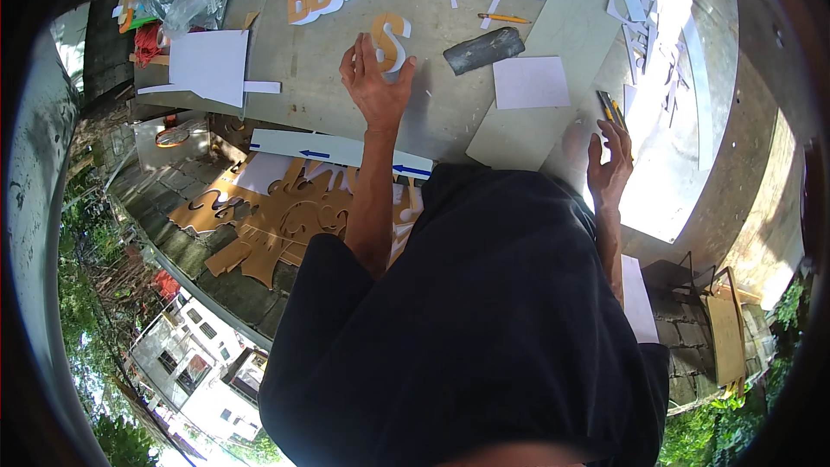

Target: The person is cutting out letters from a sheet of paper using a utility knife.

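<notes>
My left hand [376,91] rests at the edge of a tan and white S-shaped cutout [391,43], thumb apart from its fingers, which touch or nearly touch the piece. My right hand [612,160] has its fingers apart and curved over the lower end of a black and yellow utility knife [609,106]; any contact with it is unclear. Between the hands lie a pale square sheet [529,82], a dark rectangular slab [483,51] and a yellow pencil-like tool [504,18].
More cutout letters [320,0] lie at the back of the grey table [441,104]. White sheets [207,67] and crumpled plastic [186,9] are at left, pale offcut strips [696,95] at right. Tan cut boards [277,225] lie below the table's near-left edge.
</notes>
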### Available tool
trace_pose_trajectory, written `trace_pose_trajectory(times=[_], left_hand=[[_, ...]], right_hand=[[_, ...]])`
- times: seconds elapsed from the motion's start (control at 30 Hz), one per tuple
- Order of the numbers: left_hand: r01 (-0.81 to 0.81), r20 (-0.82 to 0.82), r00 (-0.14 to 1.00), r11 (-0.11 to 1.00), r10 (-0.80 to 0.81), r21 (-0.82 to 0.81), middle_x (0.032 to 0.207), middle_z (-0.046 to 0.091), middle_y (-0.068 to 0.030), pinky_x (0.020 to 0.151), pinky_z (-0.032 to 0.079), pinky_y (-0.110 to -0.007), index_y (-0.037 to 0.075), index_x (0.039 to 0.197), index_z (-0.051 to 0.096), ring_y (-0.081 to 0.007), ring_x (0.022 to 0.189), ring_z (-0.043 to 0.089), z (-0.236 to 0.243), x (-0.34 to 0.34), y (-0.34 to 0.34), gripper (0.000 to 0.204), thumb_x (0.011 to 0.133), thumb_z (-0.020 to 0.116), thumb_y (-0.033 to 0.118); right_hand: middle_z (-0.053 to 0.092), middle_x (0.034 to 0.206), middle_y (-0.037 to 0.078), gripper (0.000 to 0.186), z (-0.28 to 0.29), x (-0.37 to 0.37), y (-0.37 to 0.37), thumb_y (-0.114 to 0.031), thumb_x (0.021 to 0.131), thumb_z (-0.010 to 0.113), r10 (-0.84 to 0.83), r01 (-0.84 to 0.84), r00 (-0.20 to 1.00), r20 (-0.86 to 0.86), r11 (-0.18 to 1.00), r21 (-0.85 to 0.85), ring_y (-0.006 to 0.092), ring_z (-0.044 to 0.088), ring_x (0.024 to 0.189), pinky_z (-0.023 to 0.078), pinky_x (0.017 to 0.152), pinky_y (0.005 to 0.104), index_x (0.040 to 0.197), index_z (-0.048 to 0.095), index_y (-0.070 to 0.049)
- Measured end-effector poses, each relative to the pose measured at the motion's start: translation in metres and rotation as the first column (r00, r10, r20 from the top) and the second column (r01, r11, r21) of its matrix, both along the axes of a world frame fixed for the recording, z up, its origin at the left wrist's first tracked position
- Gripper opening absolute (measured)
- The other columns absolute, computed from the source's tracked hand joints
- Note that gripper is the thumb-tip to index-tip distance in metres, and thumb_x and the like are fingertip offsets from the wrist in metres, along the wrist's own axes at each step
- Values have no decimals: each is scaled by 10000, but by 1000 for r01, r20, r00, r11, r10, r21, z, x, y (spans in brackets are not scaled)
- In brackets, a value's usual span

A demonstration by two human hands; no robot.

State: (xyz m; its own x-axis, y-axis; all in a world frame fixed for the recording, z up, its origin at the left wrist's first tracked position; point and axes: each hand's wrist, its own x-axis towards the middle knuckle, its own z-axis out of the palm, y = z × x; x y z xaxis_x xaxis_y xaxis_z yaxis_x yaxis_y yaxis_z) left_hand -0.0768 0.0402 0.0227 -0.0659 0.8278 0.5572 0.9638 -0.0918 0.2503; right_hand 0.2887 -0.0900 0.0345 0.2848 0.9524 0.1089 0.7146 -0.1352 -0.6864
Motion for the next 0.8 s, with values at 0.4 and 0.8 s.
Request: trace_pose_trajectory(times=[0.4, 0.8], left_hand=[[114, 97, 991, 954, -91, -276, 956, 675, -190, 804, 551, -473, -42, 1167, 686, -373, 865, 689, -39, 76, 86, 380, 848, 767, 148], [68, 299, 954, 966, 10, -249, 891, 708, -159, 760, 557, -460, 52, 963, 798, -352, 834, 705, -46, 79, 98, 201, 798, 795, 167]], right_hand=[[652, 1213, 70, 332, -11, -54, 159, -10, 899, 627, 493, -534, 803, 335, 845, 37, 276, 606, 1125, 510, 957, 418, 1221, 675, -78], [567, 1184, 58, 304, -41, -86, 233, -104, 885, 643, 684, -737, 544, 486, 666, -112, 245, 585, 1169, 531, 978, 378, 1188, 664, -81]])
